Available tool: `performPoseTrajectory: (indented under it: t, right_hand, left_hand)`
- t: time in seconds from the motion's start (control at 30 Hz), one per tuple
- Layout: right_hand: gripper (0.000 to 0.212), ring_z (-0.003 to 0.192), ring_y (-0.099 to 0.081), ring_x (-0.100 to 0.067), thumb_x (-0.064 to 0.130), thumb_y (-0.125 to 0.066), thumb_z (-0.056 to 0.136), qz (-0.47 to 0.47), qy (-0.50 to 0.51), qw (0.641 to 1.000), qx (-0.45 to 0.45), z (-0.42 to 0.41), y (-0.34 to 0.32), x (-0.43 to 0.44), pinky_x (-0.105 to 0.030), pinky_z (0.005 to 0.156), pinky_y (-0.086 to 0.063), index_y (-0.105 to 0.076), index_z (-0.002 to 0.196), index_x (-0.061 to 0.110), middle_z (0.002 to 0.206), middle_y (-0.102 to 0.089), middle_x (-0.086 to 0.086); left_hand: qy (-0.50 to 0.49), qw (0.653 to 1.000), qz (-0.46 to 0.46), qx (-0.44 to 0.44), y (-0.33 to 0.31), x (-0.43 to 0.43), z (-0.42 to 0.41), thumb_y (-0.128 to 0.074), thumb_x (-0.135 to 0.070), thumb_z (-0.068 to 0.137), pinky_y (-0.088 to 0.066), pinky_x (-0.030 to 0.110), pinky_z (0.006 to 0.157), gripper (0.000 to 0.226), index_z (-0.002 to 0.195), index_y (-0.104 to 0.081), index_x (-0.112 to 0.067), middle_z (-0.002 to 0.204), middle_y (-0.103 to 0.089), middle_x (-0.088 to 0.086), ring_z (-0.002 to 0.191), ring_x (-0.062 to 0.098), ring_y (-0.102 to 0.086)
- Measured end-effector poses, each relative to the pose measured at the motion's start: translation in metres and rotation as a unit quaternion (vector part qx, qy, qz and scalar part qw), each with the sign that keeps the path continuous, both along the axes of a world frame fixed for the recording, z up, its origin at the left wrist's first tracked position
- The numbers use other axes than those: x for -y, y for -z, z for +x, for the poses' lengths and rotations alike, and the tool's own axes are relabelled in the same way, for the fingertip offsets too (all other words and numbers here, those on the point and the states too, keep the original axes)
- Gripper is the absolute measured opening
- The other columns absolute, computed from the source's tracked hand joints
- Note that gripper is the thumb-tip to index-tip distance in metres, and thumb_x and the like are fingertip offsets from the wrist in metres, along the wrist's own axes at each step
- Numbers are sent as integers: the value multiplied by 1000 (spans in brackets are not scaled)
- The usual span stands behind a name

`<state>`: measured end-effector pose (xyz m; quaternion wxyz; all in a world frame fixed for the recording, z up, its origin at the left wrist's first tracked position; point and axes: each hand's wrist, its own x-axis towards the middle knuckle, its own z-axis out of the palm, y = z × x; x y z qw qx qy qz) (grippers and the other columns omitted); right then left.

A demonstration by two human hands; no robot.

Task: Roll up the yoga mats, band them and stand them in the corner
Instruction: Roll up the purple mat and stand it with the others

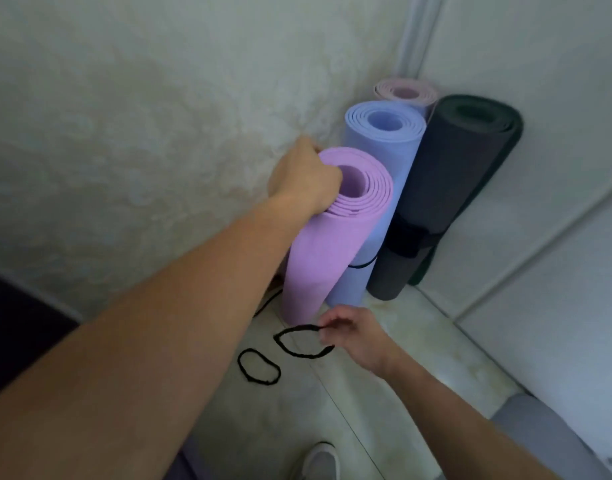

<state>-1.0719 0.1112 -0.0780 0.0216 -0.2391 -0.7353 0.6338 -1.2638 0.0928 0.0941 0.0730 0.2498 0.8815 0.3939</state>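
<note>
Lilac rolled mat (335,233) stands on end on the floor tiles (384,393), long axis near vertical, top leaning slightly toward the patterned wall (124,133), spiral end facing up. Left hand (304,178) is at the mat's top rim on the wall side, fingers curled over the edge and gripping the roll, forearm stretched out straight from lower left. No band visible around this mat. Just behind the lilac mat, deeper into the corner, a blue rolled mat (380,168) stands upright with a thin black band round its lower part; right of that a dark grey rolled mat (453,188) stands upright with a wide black strap; a pale pink rolled mat (406,93) is furthest back, mostly hidden. In front of the lilac mat's base, right hand (356,336) is low near the floor, palm down, fingers bent, pinching a black loop band (290,344) at one end. A second black loop band (259,367) lies flat on the tiles just left of that one, untouched. A light shoe (320,460) shows at the bottom edge.
</note>
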Motion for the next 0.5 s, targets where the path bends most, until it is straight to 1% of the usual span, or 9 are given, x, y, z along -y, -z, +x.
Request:
performPoseTrajectory:
  t: [0.07, 0.13, 0.2, 0.27, 0.33, 0.4, 0.47, 0.5]
  right_hand:
    - [19, 61, -63, -15, -16, -67, 84, -30, 15, 998, -58, 8, -50, -7, -29, 69, -54, -67, 87, 3, 72, -67, -10]
    - [17, 54, -60, -18, -17, -66, 85, -15, 28, 994, -102, 14, -98, -13, -27, 62, -52, -67, 87, 0, 64, -65, -11]
    - [18, 50, -56, -15, -15, -65, 87, 9, 58, 988, -141, 15, -138, -15, -23, 55, -50, -66, 86, 3, 60, -63, -7]
    - [20, 48, -54, -10, -13, -67, 87, 39, 106, 978, -174, 10, -167, -16, -21, 52, -48, -67, 84, 8, 59, -64, 1]
    - [22, 49, -53, -5, -8, -68, 88, 67, 161, 964, -199, 1, -184, -18, -21, 50, -46, -67, 82, 13, 59, -64, 7]
    - [20, 54, -53, -5, 0, -72, 88, 93, 213, 949, -215, -11, -192, -19, -21, 54, -46, -68, 82, 19, 63, -65, 11]
    - [19, 62, -55, -3, 6, -74, 88, 119, 252, 938, -205, -26, -193, -19, -22, 66, -48, -68, 82, 23, 70, -67, 13]
    - [19, 65, -56, -2, 7, -74, 88, 129, 270, 934, -195, -33, -193, -18, -23, 71, -49, -68, 81, 24, 73, -67, 12]
  left_hand:
    - [2, 1000, -6, -1, -4, 3, 17, -68, -22, 77, -47, 35, 84, 40, 110, -45, -20, 111, -65, 5, 103, 31, -62]
    - [-12, 1000, -8, -4, -8, 7, 27, -69, -22, 79, -42, 33, 78, 44, 113, -41, -17, 112, -64, 6, 102, 32, -64]
    - [-15, 1000, -10, -13, -11, 12, 33, -70, -22, 78, -41, 33, 73, 45, 111, -40, -17, 109, -64, 7, 99, 32, -64]
    - [-2, 1000, -8, -22, -11, 18, 33, -72, -24, 75, -39, 32, 71, 39, 98, -41, -22, 99, -62, 3, 92, 31, -63]
    - [23, 999, 5, -27, -10, 25, 30, -77, -31, 73, -36, 31, 68, 38, 82, -41, -26, 90, -58, -3, 85, 27, -57]
    - [45, 998, 32, -27, -7, 33, 27, -80, -38, 75, -35, 30, 66, 39, 73, -43, -27, 84, -57, -8, 79, 22, -53]
    - [58, 996, 63, -6, -1, 38, 25, -82, -40, 74, -40, 30, 63, 36, 69, -47, -29, 80, -60, -10, 74, 20, -56]
    - [67, 994, 81, 8, 3, 40, 24, -82, -42, 73, -44, 32, 63, 35, 68, -50, -30, 75, -61, -10, 69, 18, -56]
